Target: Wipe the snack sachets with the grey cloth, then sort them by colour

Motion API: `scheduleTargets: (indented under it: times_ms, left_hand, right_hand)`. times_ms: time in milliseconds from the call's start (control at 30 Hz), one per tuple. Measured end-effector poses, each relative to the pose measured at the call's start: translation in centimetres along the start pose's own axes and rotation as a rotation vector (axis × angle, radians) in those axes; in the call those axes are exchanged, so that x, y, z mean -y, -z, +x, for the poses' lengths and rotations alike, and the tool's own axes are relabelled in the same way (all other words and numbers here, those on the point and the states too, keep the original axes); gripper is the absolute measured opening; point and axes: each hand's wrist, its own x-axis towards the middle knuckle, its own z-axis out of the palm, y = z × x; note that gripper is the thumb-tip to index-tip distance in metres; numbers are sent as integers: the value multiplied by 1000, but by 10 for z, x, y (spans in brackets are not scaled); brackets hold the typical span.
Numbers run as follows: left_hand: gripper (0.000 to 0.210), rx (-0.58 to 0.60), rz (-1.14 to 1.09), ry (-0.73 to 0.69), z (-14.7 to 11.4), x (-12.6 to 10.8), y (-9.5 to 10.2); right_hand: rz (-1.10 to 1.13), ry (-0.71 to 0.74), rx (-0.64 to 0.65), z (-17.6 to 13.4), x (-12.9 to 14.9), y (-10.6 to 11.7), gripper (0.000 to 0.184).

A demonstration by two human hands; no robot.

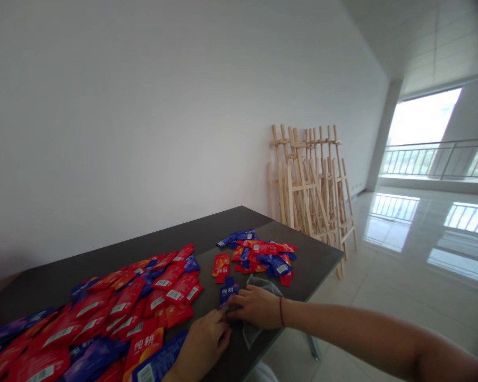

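The fingers of the left hand [207, 337] curl inward, their tips meeting those of the right hand [258, 307] low over the table; what the left tips pinch, if anything, is hidden. The right fingers are bent and held close together over a grey cloth [269, 285], and I cannot tell whether they grip it or merely press on it. The cloth spreads out from beneath the palm, with 1 corner hanging down near the table's edge. A red cord bracelet [281, 312] circles the right wrist.

Just beyond the fingertips lies 1 blue-purple sachet [228, 289] with white characters, its near end covered by the hands. Behind it, 1 red-orange sachet [221, 265] lies apart from the rest. Farther out are 2 heaps of barcoded sachets: a smaller mixed heap [263, 252] beyond the right hand and a broad, mostly red heap [143, 297] at the left. All lie on the dark table [239, 217]; wooden easels [313, 185] lean beyond its far corner.

The cloth could slip off the edge if the right hand lifts carelessly, as it lies so near. A leftward swing of the left forearm could topple the loosely overlapping sachets and mix the heaps.
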Motion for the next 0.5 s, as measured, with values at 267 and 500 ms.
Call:
scheduleTargets:
  times_ms: [267,500]
  left_hand:
    - [23,-33,75,-52,-1,4,-4]
    - [24,-29,45,-31,0,1,-2]
  right_hand:
    - [-3,-236,89,42,-38,-14,33]
    - [29,-337,145,57,-53,-19,40]
